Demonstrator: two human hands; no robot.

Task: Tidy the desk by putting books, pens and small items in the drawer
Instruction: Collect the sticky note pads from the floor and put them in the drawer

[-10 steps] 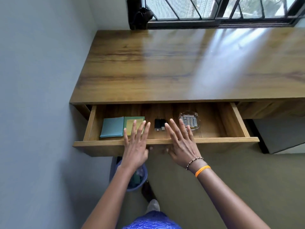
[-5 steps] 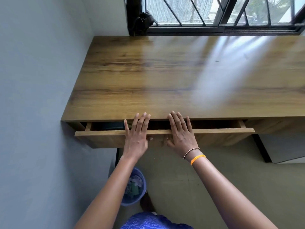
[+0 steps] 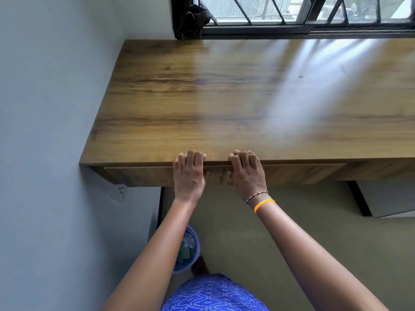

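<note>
Head view, looking down over both forearms. Drawer (image 3: 224,173), wide open a second ago with a teal notebook, a yellow pad, a small dark item and a clear case lying inside, half shut half a second ago, now pushed fully in, front flush beneath the front edge of the tabletop (image 3: 224,97). Contents out of sight inside, so presumably stowed. Left hand (image 3: 188,171) and right hand (image 3: 247,171) side by side at the middle of the drawer front, palms against the wood, fingers no longer flat and spread but curled over the tabletop edge, knuckles up, gripping nothing loose. Nothing left showing on the wooden surface, only broad streaks of window light; task judged done or very nearly so, with only the release of the hands remaining. Beaded bracelet (image 3: 256,196) and orange band (image 3: 263,204) on the right wrist. Barred window (image 3: 303,16) along the far edge, a dark bundle (image 3: 193,19) in the corner beside it. Grey wall (image 3: 56,108) hard against the left end, wall socket (image 3: 120,191) just below the tabletop's left corner. On the floor, a blue bin (image 3: 188,250) holding scraps, between the left forearm and the wall. Blue patterned garment (image 3: 213,295) at the bottom of the frame. Nothing standing between hands and drawer.
</note>
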